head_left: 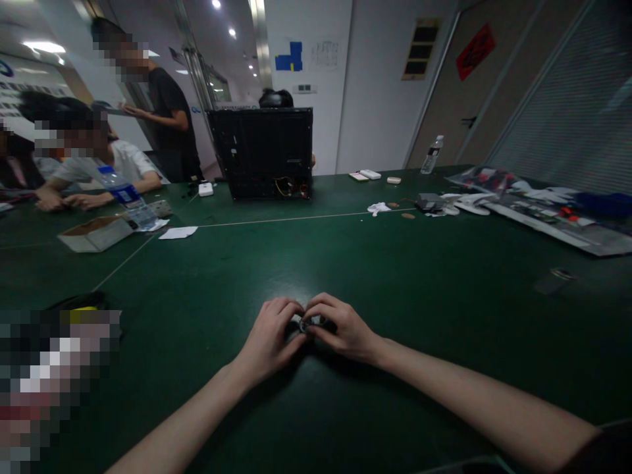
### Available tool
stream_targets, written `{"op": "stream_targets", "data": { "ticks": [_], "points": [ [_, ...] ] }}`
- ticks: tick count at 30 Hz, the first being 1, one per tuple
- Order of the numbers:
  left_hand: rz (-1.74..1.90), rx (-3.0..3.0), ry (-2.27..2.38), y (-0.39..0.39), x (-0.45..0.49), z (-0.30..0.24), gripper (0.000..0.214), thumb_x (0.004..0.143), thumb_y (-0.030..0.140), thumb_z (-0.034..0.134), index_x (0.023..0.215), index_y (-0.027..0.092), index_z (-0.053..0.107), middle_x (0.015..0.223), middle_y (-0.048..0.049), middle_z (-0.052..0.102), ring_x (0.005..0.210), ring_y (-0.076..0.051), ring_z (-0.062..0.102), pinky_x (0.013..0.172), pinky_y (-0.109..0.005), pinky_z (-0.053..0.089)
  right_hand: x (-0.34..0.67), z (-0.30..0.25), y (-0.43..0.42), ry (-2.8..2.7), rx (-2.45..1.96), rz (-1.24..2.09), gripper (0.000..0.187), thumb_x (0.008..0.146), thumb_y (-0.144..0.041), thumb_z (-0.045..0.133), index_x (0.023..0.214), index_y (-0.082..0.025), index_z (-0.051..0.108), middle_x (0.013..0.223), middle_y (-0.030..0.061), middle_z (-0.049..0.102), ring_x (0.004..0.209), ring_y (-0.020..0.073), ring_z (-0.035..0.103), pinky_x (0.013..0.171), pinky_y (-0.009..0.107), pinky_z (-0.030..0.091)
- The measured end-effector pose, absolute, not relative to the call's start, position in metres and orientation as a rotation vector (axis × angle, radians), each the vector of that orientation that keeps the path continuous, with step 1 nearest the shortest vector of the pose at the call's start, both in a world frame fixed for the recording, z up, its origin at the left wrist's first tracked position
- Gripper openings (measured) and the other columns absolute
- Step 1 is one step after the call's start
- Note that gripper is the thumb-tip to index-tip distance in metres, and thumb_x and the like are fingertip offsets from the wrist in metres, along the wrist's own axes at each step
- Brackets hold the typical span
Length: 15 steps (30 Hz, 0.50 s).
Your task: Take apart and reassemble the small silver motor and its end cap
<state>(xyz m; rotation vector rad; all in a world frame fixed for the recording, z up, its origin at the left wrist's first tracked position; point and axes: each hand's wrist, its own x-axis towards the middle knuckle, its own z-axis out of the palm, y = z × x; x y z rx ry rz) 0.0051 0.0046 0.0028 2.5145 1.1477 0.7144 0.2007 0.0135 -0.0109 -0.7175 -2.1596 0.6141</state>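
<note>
My left hand (276, 328) and my right hand (342, 327) meet over the green table (291, 263), their fingertips almost touching. Between them is a small grey, metallic-looking object (303, 325), mostly covered by my fingers, so its kind is unclear. My left fingers and thumb are curled around its left side. On its right side, the thumb and fingers of my right hand pinch it. Both forearms come in low, close to the tabletop.
A black monitor-like panel (261, 155) stands at the far side. To the left are an open box (96, 236), a water bottle (129, 201) and people. On the right lie a cluttered board (548, 214) and a small cylindrical item (557, 280). Another bottle (432, 157) stands behind.
</note>
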Motion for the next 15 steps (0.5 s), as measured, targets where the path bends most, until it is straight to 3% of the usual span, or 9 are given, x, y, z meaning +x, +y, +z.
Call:
{"op": "stream_targets", "data": {
  "ticks": [6, 15],
  "points": [
    [0.725, 2.510, 1.174, 0.005, 0.005, 0.003, 0.019, 0.081, 0.023, 0.059, 0.099, 0.020, 0.054, 0.101, -0.0056, 0.057, 0.096, -0.023, 0.053, 0.085, -0.039, 0.042, 0.202, -0.009, 0.012, -2.059, -0.751, 0.619, 0.010, 0.081, -0.016, 0.057, 0.092, -0.017, 0.058, 0.091, 0.0045, 0.057, 0.083, 0.0132, 0.055, 0.070, 0.024, 0.046],
    [0.727, 2.491, 1.222, 0.005, 0.003, 0.005, 0.020, 0.080, 0.025, 0.062, 0.097, 0.020, 0.053, 0.103, -0.0057, 0.056, 0.096, -0.024, 0.053, 0.084, -0.038, 0.041, 0.214, -0.015, 0.027, -2.352, -0.934, 0.532, 0.013, 0.075, -0.017, 0.063, 0.087, -0.019, 0.065, 0.094, 0.0045, 0.062, 0.092, 0.0180, 0.054, 0.084, 0.033, 0.041]
  ]
}}
